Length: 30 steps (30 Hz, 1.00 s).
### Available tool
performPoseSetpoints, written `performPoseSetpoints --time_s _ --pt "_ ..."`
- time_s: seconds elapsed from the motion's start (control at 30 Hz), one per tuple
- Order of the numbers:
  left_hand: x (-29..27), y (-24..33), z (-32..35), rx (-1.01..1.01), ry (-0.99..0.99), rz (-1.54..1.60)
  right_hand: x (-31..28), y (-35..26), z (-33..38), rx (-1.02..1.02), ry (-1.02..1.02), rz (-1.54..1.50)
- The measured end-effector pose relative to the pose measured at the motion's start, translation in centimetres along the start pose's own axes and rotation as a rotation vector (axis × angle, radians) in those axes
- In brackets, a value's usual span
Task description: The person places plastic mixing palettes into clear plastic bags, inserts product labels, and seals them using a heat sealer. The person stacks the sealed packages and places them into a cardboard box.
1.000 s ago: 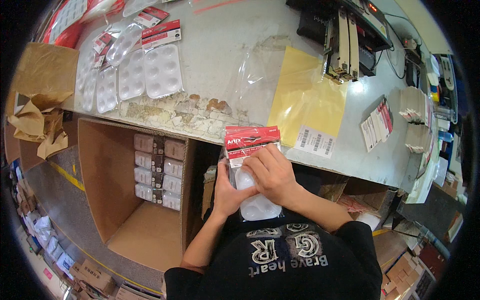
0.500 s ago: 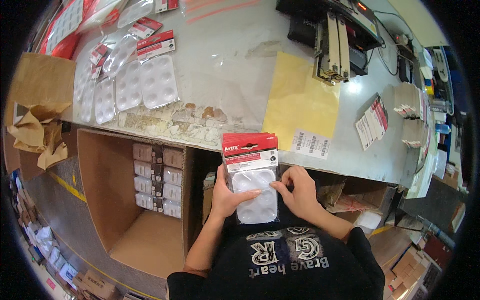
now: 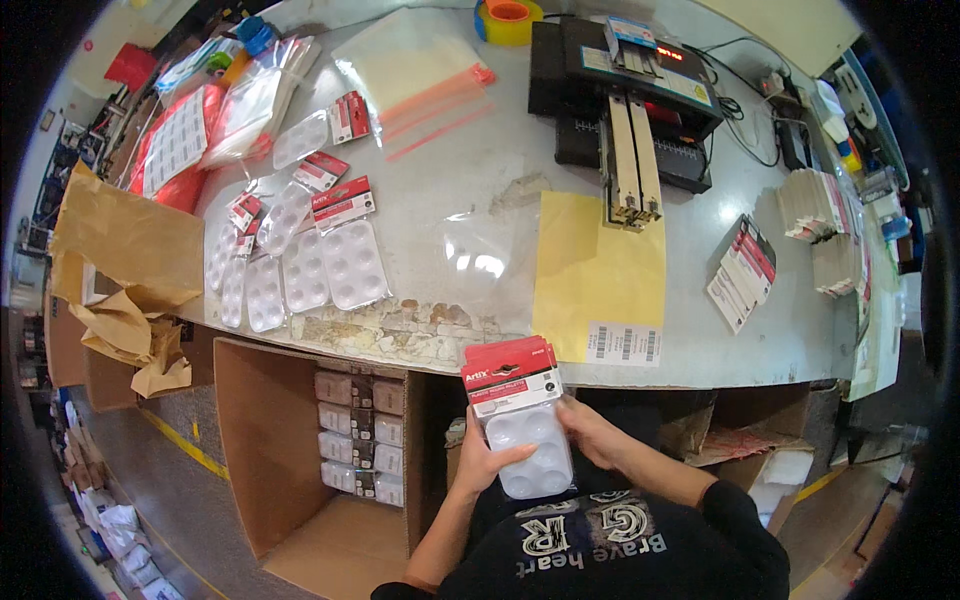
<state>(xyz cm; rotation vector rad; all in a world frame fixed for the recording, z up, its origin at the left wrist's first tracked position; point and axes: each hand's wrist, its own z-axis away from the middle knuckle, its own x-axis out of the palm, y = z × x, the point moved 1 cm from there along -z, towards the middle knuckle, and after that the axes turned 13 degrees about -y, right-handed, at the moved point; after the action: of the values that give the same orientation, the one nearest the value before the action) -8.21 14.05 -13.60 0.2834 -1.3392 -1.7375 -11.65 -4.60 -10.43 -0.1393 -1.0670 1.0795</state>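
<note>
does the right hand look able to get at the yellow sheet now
Probably yes: the right hand is at the palette packs, and nothing visible blocks its way to the yellow sheet.

Grey table (image 3: 430,205), chipped edge (image 3: 425,322); grey floor (image 3: 195,515), yellow line (image 3: 190,448).

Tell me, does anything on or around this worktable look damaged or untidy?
Yes: the table has a worn, patchy strip along part of its near edge, where the grey surface looks flaked away. At left, crumpled brown paper shows ragged edges, and packaged palettes lie overlapping at different angles.
</note>
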Motion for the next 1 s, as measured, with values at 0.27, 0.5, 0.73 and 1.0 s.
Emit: performPoseSetpoints --time_s 0.27,0.5,0.73,1.0 --pt "0.0 0.2 0.6 0.021 -0.035 -0.078 -1.6 2.2 -1.8 -0.032 -0.242 0.204" --pt "3.0 5.6 0.5 0.297 -0.003 -0.345 -1.9 0.6 2.3 -0.206 -0.226 0.369" --pt "2.4 12.3 -1.9 0.475 -0.169 -0.759 -0.9 -5.0 2.7 -0.528 -0.118 0.178" --pt "8.2 9.4 -3.9 0.805 -0.076 -0.138 1.2 -8.7 2.8 -0.862 -0.046 0.006"
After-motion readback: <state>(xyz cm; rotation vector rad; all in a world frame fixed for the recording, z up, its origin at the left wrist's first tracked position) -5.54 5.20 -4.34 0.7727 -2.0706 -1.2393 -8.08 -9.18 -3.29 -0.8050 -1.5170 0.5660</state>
